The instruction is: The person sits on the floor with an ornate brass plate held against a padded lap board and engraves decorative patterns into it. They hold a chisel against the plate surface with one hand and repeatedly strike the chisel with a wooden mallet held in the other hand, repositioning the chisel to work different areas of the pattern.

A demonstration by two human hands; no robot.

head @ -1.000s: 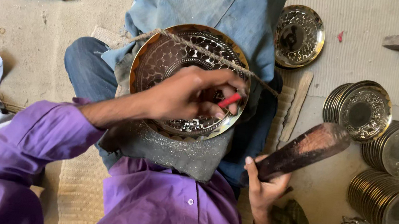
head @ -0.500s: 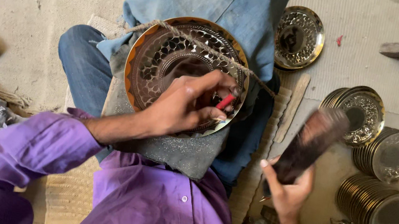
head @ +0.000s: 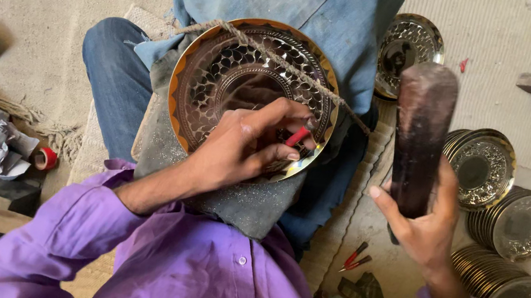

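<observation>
I am chasing a pattern into the brass plate (head: pixel 233 79), which is lying on my lap, tied down by a rope (head: pixel 270 53). My left hand (head: pixel 239 146) is closing its fingers on a red-handled punch (head: pixel 298 135), tip set near the plate's lower right rim. My right hand (head: pixel 424 220) is gripping a dark mallet (head: pixel 422 130), raised clear beside the plate. Judging by this, the next move needs a square blow on the punch head while I am keeping it steady.
</observation>
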